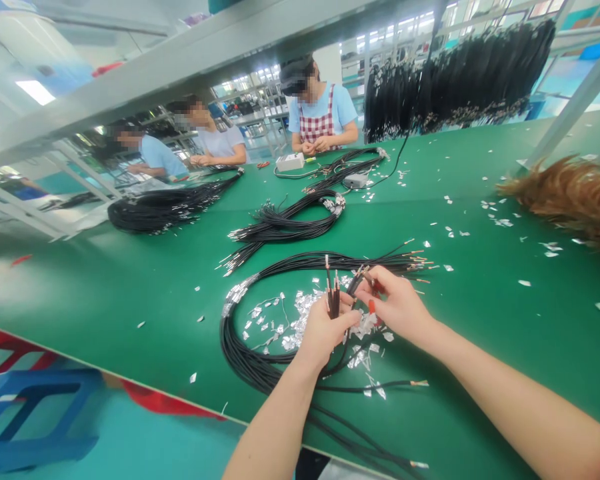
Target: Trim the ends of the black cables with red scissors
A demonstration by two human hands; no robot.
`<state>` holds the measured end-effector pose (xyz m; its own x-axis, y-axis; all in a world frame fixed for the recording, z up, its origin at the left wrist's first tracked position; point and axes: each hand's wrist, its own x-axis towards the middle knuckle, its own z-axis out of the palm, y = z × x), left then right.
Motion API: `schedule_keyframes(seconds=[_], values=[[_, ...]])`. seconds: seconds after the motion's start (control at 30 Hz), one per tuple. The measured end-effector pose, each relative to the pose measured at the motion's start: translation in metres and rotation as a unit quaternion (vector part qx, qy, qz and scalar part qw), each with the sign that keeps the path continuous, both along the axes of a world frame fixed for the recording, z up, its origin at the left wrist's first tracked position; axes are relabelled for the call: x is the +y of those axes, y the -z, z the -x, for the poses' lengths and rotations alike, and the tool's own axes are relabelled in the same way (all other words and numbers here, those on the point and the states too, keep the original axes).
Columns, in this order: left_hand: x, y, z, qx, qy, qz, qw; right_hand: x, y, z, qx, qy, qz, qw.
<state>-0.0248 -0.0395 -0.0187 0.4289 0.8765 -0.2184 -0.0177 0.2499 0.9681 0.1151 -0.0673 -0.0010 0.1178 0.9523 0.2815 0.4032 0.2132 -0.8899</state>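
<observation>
My left hand (325, 328) is wrapped round several black cables, whose stripped ends (333, 293) stick up above the fingers. Just right of it, my right hand (393, 301) is closed at the cable ends, with a small orange-red piece (372, 307) showing by its fingers; whether that is a tool is unclear. A large coil of black cables (235, 353) curves round both hands on the left, bound with silvery wrap (239, 291). Scraps of silver foil (303, 313) lie in a heap inside the coil. Loose cable ends (419, 383) point right below my hands.
More cable bundles (300, 227) lie farther back on the green table (480, 347), one (155, 210) at the left. Three people sit across it. Brown fibres (575, 200) are at the right. Black cables (460, 80) hang behind. A blue stool (35, 420) stands lower left.
</observation>
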Motion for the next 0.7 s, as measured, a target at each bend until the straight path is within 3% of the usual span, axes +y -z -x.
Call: schedule_keyframes(seconds=[0.1,0.17,0.3,0.4,0.53,0.7], values=[[-0.002,0.002,-0.001,0.03,-0.016,-0.05,0.998,0.001,-0.003,-0.005,0.017,-0.012,0.02,1.0],[-0.002,0.003,0.002,0.011,0.02,-0.033,0.999,0.004,-0.003,-0.006,0.082,-0.033,0.052,0.995],[0.003,0.003,0.009,-0.067,0.121,0.056,0.989,0.009,0.0,-0.003,0.302,-0.094,0.134,0.939],[0.007,0.003,0.012,-0.108,0.139,0.082,0.981,0.011,0.003,0.001,0.376,-0.106,0.156,0.907],[0.009,0.003,0.013,-0.121,0.058,0.045,0.99,0.009,0.011,0.009,0.391,-0.074,0.145,0.906],[0.008,0.002,0.013,-0.102,-0.046,-0.017,0.994,0.004,0.02,0.024,0.378,-0.096,0.137,0.911]])
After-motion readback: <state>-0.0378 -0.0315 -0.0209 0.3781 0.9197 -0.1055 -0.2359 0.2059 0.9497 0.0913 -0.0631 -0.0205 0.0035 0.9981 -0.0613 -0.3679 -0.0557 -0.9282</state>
